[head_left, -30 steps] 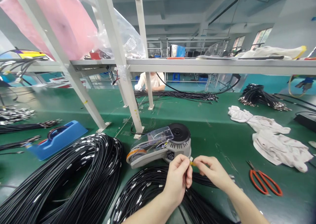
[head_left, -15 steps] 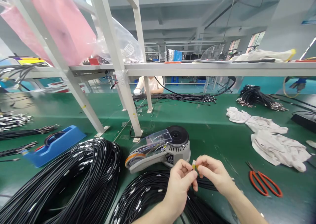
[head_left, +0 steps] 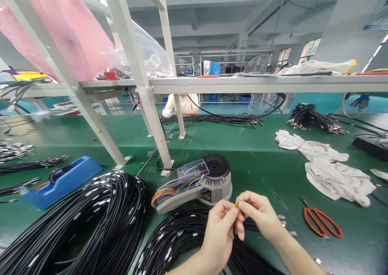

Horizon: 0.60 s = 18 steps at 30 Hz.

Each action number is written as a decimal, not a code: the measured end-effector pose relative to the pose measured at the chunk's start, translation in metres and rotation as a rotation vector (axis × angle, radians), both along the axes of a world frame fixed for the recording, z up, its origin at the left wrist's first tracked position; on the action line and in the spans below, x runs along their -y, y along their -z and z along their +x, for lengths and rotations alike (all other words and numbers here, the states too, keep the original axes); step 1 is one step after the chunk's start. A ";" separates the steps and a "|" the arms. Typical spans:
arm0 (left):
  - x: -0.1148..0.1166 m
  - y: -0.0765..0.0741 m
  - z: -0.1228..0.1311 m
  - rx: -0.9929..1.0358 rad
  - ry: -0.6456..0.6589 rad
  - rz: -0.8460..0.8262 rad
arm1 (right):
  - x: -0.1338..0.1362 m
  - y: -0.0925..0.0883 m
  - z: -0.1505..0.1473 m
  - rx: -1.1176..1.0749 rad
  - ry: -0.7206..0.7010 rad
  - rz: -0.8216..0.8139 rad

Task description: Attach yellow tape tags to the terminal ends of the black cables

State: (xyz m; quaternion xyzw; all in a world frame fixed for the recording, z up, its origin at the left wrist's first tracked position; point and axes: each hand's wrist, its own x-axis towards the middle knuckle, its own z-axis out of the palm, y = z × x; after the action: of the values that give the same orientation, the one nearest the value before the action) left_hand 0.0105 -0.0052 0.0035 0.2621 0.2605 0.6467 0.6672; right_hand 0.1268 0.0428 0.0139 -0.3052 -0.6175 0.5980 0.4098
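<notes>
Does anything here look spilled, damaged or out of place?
No spill or breakage stands out. Only the white gloves, beyond and to the right of the right hand, look untidy: they lie crumpled on the green bench rather than flat.

Both hands (head_left: pixel 218 230) close together, fingertips (head_left: pixel 232 213) pinched; forearms (head_left: pixel 292 246) angled inward.

Left hand (head_left: pixel 216 234) and right hand (head_left: pixel 259 214) pinching a yellow piece (head_left: pixel 237 204) above the table (head_left: pixel 257 174), black coil (head_left: pixel 160 238) toward its near edge, scissors (head_left: pixel 321 221) and gloves (head_left: pixel 338 178) toward its right edge, person (head_left: pixel 192 103) at its far edge.
</notes>
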 end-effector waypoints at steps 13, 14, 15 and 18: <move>-0.003 0.004 -0.006 0.081 0.135 -0.003 | 0.008 0.010 -0.005 -0.097 0.056 -0.049; -0.004 0.004 -0.006 0.087 0.154 0.001 | 0.008 0.010 -0.006 -0.106 0.050 -0.061; -0.005 0.005 -0.007 0.092 0.174 0.004 | 0.007 0.010 -0.006 -0.116 0.037 -0.080; -0.007 0.006 -0.009 0.099 0.241 0.005 | 0.006 0.007 -0.006 -0.153 -0.005 -0.125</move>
State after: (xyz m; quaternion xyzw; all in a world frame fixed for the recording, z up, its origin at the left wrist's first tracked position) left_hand 0.0016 0.0020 -0.0023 0.2609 0.1921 0.5749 0.7514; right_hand 0.1206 0.0365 0.0066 -0.2821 -0.5467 0.6580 0.4342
